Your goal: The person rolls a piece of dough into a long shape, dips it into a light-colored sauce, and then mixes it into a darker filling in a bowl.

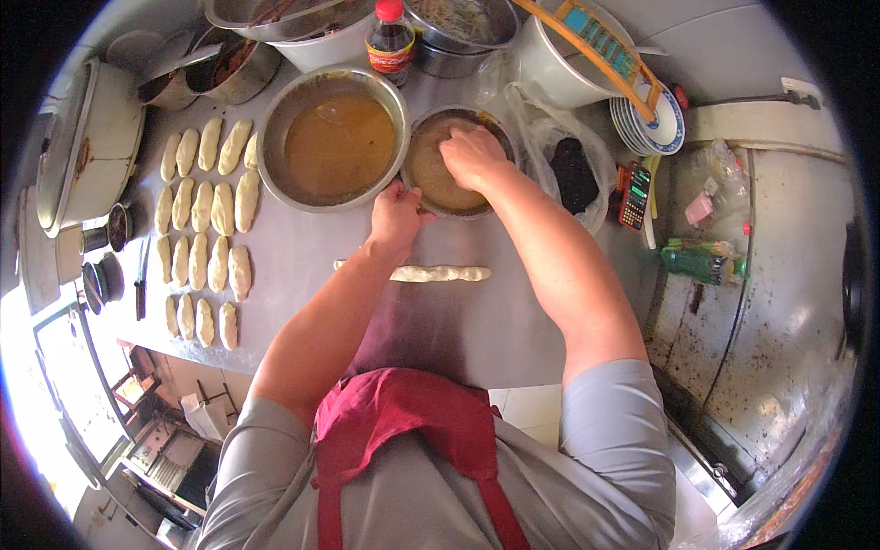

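Note:
My right hand point(473, 155) reaches into a smaller metal bowl point(430, 203) of brownish contents, its fingertips down at the surface; whether they pinch anything is hidden. At that bowl's lower left rim is my left hand point(399, 213), thumb and fingers against the edge. A larger metal bowl point(271, 168) holding brown liquid stands just left of it. Below the bowls a long strip of dough point(440, 273) lies crosswise on the metal table point(440, 323), partly behind my left forearm. Several short dough pieces point(201, 206) lie in rows on the table's left part.
Behind the bowls stand a bottle with a red cap point(390, 51), metal pots point(251, 72) and a white bucket point(543, 69) with a wooden-framed grater point(605, 51) across it. To the right are a plastic bag with dark contents point(574, 175), stacked plates point(663, 127) and a phone-like device point(634, 196).

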`<state>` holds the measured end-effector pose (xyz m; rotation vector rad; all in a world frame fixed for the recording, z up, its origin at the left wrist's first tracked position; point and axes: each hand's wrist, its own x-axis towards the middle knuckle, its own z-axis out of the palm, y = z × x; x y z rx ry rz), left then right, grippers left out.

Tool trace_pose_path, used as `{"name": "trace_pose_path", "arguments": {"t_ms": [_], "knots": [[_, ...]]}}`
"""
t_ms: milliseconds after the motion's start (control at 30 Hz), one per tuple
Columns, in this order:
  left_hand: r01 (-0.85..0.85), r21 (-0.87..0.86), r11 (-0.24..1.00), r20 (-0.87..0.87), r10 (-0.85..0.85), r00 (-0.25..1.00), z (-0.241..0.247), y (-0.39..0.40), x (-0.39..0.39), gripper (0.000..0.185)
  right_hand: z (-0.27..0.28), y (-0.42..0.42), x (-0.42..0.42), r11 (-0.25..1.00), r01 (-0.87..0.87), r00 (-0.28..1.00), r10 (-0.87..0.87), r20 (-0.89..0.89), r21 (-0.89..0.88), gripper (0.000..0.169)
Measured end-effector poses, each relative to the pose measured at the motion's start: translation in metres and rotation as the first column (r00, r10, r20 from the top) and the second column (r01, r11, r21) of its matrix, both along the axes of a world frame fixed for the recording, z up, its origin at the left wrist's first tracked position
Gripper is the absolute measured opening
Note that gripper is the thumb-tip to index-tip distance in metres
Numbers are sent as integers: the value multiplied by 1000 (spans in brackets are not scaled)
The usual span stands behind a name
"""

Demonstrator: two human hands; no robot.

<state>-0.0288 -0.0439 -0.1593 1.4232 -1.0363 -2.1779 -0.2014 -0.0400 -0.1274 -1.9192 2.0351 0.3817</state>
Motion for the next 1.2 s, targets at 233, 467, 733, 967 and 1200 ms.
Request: {"name": "trace_pose_path", "arguments": {"t_ms": [233,467,733,967,1200], "knots": [[16,-13,1000,47,-16,999,-13,-2,-1,12,-34,25,-11,988,150,980,-151,129,18,16],[116,51,992,-90,-111,990,-18,-6,19,22,27,32,10,967,180,925,-103,366,-182,16],[228,-369,901,184,-169,968,-9,9,107,23,7,25,-8,971,77,978,-29,208,-225,23],[416,-760,499,491,23,871,-19,-3,185,15,-34,18,-1,980,82,996,-85,-13,-183,17],[625,-748,222,662,187,726,-34,12,204,20,18,26,7,958,184,973,-147,177,-219,18]]}}
